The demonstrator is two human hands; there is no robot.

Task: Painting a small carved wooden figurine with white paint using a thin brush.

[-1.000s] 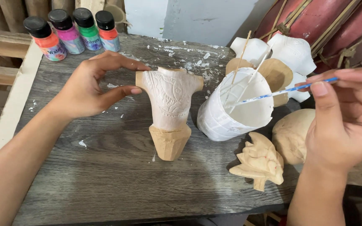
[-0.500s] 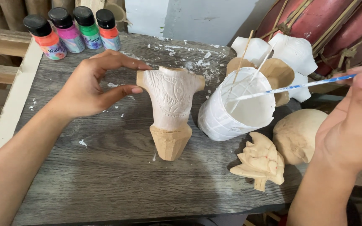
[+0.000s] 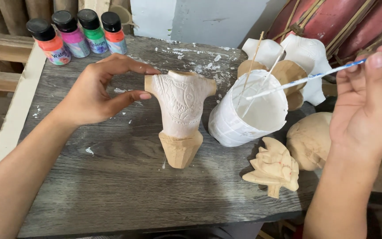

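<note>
A carved wooden torso piece [image 3: 180, 110], coated white above and bare wood at its base, stands upright on the grey wooden table [image 3: 111, 177]. My left hand [image 3: 96, 93] touches its left shoulder with thumb and fingertips. My right hand [image 3: 370, 104] is raised at the right edge and pinches a thin blue-and-white paintbrush [image 3: 306, 79]. The brush tip reaches over a white paint-covered cup [image 3: 250, 113] holding thin sticks.
Several small paint bottles [image 3: 76, 35] with black caps stand at the table's back left. A carved wooden leaf [image 3: 275, 168] and a rounded wooden piece [image 3: 308, 139] lie right of the cup. White-painted carvings [image 3: 301, 57] sit behind it. White paint flecks dot the tabletop.
My right hand has lifted and drawn back to the right, carrying the brush higher over the cup. My left hand stays on the torso piece.
</note>
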